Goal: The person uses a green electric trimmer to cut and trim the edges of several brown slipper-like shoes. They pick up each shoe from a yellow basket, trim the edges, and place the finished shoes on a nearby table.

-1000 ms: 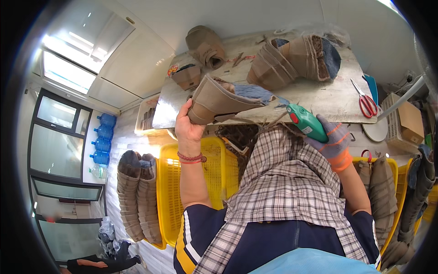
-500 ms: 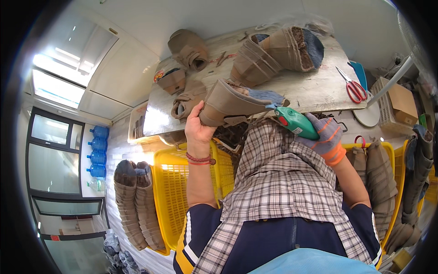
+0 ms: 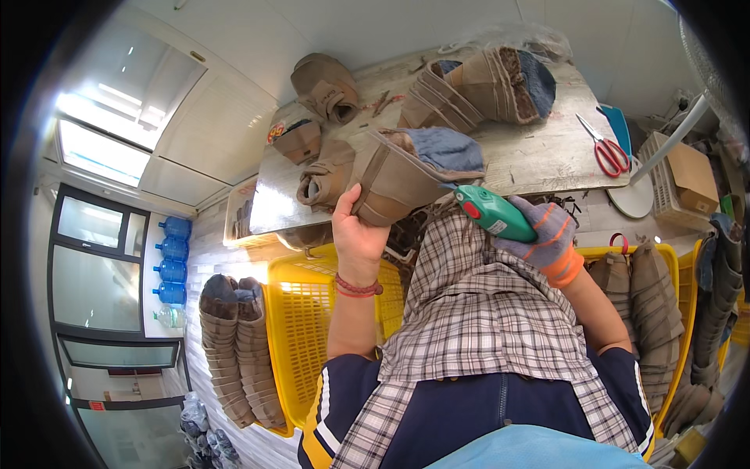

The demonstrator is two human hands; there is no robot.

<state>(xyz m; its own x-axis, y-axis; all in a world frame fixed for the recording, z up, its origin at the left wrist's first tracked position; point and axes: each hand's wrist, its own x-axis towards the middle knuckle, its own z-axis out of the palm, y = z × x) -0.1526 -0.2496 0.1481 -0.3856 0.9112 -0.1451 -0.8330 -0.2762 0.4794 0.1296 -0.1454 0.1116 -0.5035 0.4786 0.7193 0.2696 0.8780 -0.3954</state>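
In my bare left hand (image 3: pixel 358 238) I grip a brown shoe upper (image 3: pixel 400 184) with blue fleecy lining, held up at the table's front edge. My right hand (image 3: pixel 547 241), in a grey and orange glove, is wrapped round a green handheld electric cutter (image 3: pixel 500 215) with a red button. The cutter's tip points left and meets the lower right edge of the upper; whether the blade bites into it I cannot tell. Behind them on the table lies a nested stack of brown uppers (image 3: pixel 476 86) with furry and blue linings.
More brown uppers (image 3: pixel 326 87) lie on the worn wooden table (image 3: pixel 539 160). Red-handled scissors (image 3: pixel 609 156) rest at its right end. A yellow basket (image 3: pixel 305 336) stands left below, beside stacked uppers (image 3: pixel 221 344); another yellow basket (image 3: pixel 668 313) with stacks stands right. A fan's pole (image 3: pixel 680 133) rises nearby.
The upper has been turned and tilted, so more of its blue lining faces me. My left hand has shifted right and slightly down; the cutter has moved slightly left along the edge.
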